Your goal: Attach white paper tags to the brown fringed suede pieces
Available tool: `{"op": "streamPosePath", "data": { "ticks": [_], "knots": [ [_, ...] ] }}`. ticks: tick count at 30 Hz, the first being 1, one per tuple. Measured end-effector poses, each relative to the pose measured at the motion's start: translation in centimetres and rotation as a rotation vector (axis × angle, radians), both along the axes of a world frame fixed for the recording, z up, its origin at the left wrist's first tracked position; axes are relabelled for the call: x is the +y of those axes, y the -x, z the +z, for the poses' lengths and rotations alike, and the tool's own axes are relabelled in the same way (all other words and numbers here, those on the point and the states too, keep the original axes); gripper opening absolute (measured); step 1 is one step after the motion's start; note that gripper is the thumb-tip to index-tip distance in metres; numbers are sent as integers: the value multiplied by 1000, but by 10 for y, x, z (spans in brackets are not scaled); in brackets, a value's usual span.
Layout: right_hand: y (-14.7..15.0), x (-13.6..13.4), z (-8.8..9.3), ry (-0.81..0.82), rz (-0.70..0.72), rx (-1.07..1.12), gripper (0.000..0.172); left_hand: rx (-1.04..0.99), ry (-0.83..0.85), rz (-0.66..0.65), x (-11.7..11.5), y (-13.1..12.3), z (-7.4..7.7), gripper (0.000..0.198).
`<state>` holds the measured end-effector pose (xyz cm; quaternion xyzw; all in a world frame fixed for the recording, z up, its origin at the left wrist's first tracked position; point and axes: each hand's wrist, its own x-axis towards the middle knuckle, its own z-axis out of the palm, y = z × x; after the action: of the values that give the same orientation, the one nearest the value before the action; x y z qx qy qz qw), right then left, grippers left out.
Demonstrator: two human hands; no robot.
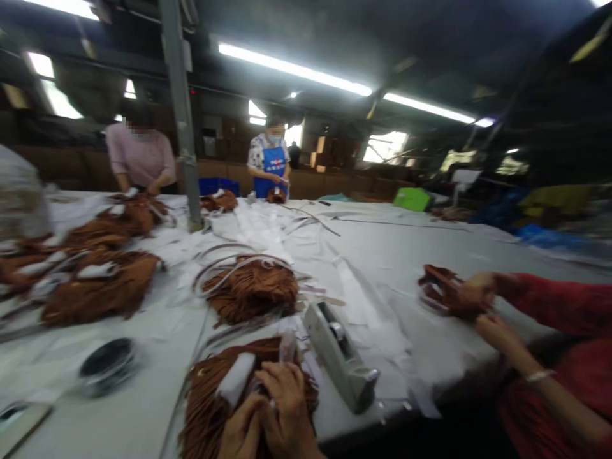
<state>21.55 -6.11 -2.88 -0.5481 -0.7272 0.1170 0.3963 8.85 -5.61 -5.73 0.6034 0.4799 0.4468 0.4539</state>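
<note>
A brown fringed bag lies at the table's near edge, under both my hands. A white wrapped piece rests on top of it. My left hand is closed, its fingertips pressed together over the bag's middle. Against it, my right hand is closed too, fingers bent. A small dark, shiny bit shows between the hands, but my fingers hide most of it. Just right of the bag stands a grey tape dispenser. Behind it lies another brown fringed bag with a pale looped strap.
More brown fringed bags are spread at the left, near a black round container and a phone. At right, a co-worker's hands hold a brown item. Two people work across the table, near a metal post.
</note>
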Motion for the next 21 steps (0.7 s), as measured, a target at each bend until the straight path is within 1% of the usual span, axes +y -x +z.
{"op": "streamPosePath", "data": {
  "ticks": [1, 2, 3, 4, 6, 8, 9, 11, 12, 13, 14, 16, 17, 19, 21],
  "knots": [
    [0, 5, -9, 1, 11, -13, 37, 1, -36, -33, -2, 4, -5, 43],
    [-1, 9, -17, 20, 15, -17, 37, 14, -95, -34, -4, 8, -8, 43],
    [-2, 12, -24, 31, 21, -17, 37, 20, -133, -20, -7, 11, -10, 44],
    [-4, 14, -29, 37, 15, -10, 37, 12, -137, 1, -10, 16, -11, 44],
    [-6, 18, -35, 45, 2, 1, 36, -40, -56, 79, -13, 33, -8, 44],
    [-8, 19, -37, 46, -21, 13, 34, -110, 67, 184, -7, 59, -2, 44],
    [-7, 20, -37, 46, -27, 17, 34, -123, 102, 258, 1, 75, 2, 45],
    [-5, 20, -38, 31, -41, 33, 32, -117, 121, 379, 30, 102, 8, 54],
    [-4, 20, -39, 18, -52, 44, 32, -60, 107, 405, 48, 112, 10, 58],
    [-3, 21, -40, 3, -65, 56, 31, 46, 90, 394, 67, 117, 11, 59],
    [-3, 21, -42, -15, -80, 65, 31, 175, 88, 362, 86, 118, 11, 59],
    [-4, 20, -44, -54, -85, 53, 30, 258, 82, 304, 118, 111, 8, 58],
    [-6, 20, -45, -71, -75, 33, 29, 287, 75, 275, 130, 104, 6, 57],
    [-10, 19, -46, -113, -57, -14, 29, 315, 54, 214, 144, 89, 1, 52],
    [-13, 18, -48, -170, -54, -43, 29, 337, 30, 148, 149, 79, -1, 44]
  ]
}}
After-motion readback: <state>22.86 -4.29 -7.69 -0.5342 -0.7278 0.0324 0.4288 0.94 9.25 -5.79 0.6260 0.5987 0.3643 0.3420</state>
